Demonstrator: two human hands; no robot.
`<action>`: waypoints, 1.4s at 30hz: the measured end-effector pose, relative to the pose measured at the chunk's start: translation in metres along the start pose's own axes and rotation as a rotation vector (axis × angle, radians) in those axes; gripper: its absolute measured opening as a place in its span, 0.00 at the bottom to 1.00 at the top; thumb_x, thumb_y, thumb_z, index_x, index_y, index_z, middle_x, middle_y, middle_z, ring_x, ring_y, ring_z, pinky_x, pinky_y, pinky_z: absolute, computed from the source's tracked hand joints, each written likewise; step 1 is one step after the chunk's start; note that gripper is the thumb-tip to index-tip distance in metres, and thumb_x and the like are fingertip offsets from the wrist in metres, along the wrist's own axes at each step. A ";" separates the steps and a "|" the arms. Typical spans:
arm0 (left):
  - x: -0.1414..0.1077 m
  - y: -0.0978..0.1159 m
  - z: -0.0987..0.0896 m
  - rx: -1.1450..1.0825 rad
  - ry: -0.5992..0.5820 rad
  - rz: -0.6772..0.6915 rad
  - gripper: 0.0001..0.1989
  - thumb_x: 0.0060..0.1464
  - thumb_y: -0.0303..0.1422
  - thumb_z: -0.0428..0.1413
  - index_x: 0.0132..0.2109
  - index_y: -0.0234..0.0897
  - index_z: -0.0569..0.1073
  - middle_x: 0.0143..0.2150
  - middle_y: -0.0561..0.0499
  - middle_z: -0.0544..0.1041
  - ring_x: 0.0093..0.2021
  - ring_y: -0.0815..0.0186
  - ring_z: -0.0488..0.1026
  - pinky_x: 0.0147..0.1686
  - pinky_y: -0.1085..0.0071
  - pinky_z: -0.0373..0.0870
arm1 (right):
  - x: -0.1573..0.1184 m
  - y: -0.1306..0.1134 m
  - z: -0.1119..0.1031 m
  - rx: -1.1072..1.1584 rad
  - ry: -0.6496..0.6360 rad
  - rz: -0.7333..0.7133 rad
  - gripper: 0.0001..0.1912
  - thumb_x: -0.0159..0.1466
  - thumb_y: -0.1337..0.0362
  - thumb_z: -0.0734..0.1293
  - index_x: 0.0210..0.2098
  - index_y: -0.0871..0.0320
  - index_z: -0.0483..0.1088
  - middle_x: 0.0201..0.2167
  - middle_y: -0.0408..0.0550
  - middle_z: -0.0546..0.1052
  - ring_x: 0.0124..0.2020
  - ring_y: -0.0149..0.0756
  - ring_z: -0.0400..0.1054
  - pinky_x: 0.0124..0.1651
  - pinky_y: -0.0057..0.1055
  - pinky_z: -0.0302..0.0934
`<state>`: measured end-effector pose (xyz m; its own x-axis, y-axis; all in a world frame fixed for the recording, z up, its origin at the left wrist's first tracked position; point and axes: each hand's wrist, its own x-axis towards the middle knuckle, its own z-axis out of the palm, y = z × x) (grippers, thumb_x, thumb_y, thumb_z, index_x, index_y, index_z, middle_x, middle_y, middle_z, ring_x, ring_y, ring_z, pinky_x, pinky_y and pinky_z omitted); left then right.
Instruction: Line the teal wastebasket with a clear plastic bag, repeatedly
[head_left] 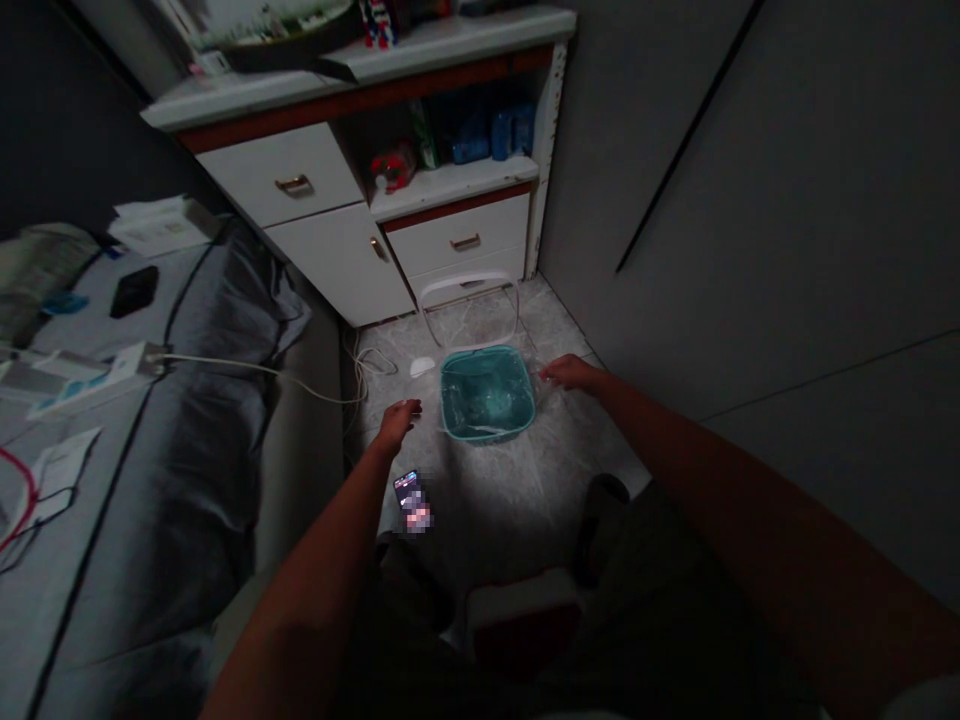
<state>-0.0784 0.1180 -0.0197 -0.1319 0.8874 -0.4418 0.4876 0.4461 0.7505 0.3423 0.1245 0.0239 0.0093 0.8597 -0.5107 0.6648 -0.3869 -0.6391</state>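
Observation:
A teal plastic bin (487,395) stands on the floor in front of me, with clear plastic film (495,405) lying inside it and over its rim. To the right of the bin, my right hand (571,374) has its fingertips closed at the edge of the loose clear film. My left hand (399,422) is held left of the bin, apart from it, fingers partly spread and nothing visible in them. Behind the bin a thin white frame (517,312) stands upright. A small white piece (422,366) lies on the floor to its left.
A lit phone (412,502) lies on the floor near my left foot. White cabinet (330,255) behind, grey wall panels (787,200) at right. On the left, a grey-covered bed (202,400) holds a power strip (105,380); its cable (315,392) drops to the floor.

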 end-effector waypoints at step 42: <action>-0.354 0.081 -0.070 -0.390 -0.025 0.728 0.13 0.59 0.33 0.67 0.42 0.42 0.69 0.39 0.54 0.73 0.38 0.68 0.75 0.41 0.72 0.72 | -0.368 -0.076 -0.099 0.151 -0.130 -0.468 0.33 0.60 0.39 0.76 0.56 0.55 0.83 0.49 0.56 0.84 0.40 0.40 0.78 0.44 0.36 0.73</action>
<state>-0.0526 -0.1519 0.2314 0.1231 0.9691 0.2138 0.1082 -0.2273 0.9678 0.3624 -0.1293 0.3170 -0.3627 0.9077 -0.2110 0.4601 -0.0225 -0.8876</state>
